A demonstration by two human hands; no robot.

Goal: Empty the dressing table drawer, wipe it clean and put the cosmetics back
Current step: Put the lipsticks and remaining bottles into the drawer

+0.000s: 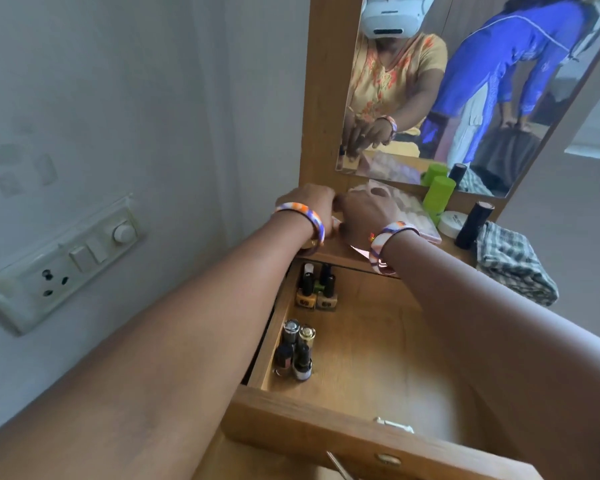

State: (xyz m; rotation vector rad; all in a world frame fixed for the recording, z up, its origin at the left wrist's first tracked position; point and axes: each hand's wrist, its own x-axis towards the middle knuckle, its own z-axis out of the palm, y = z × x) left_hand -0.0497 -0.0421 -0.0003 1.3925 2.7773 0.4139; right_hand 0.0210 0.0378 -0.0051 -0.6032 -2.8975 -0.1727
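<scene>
1. Head view: both your hands are up on the wooden dressing-table surface (329,252) under the mirror (465,98), not in the open wooden drawer (361,341).
2. Left hand (307,202) and right hand (368,213) meet at the surface's left end. The fingers curl downward as if on something small, but the backs of the hands hide it; I cannot tell what, if anything, they hold.
3. Step, as I judge it: either emptying or refilling, since the drawer is only part full. The frame alone does not settle which.
4. Next move calls for a reach between drawer and surface without toppling the upright bottles by the drawer's left wall.
5. Count, drawer: nail-polish bottles (314,289) at the back, about four; a front cluster of small dark bottles (295,351), about four.
6. Count, surface: one pale pink flat palette (413,211), one lime-green plastic cylinder (439,195), one round white compact (452,223), one black tube (473,225), one folded checked cloth (513,268).
</scene>
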